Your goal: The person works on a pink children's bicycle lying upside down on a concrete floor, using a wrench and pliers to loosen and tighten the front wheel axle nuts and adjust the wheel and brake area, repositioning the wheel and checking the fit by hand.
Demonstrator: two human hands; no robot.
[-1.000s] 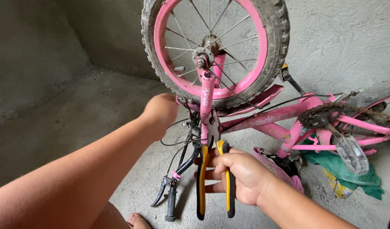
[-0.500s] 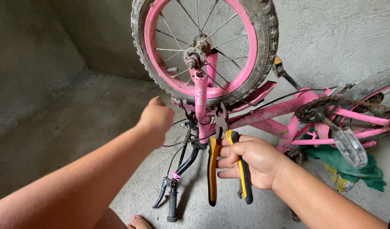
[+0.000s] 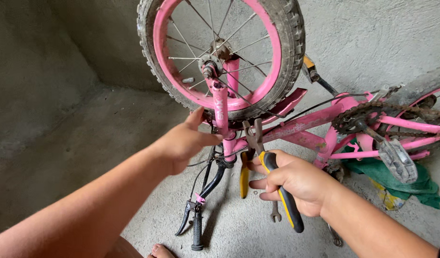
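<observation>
**Pliers held at the fork of an upturned pink bicycle**

While the fingers (image 3: 270, 177) of the right hand (image 3: 296, 184) were curled around the yellow-and-black pliers (image 3: 267, 177), the handles stood apart and the tips pointed up near the pink fork (image 3: 221, 112). The left hand (image 3: 184, 143) had its fingers closed on that fork, probably to steady it. The bicycle (image 3: 315, 124) rested upside down on the concrete floor (image 3: 86, 143), its front wheel (image 3: 220, 52) above. A small wrench (image 3: 275, 213) lay below the pliers.

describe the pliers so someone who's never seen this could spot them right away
Find the upside-down pink bicycle with its front wheel in the air. Just below that wheel, the right hand holds the pliers beside the pink fork. Their yellow-and-black handles set them apart from the small grey wrench on the floor.
</observation>
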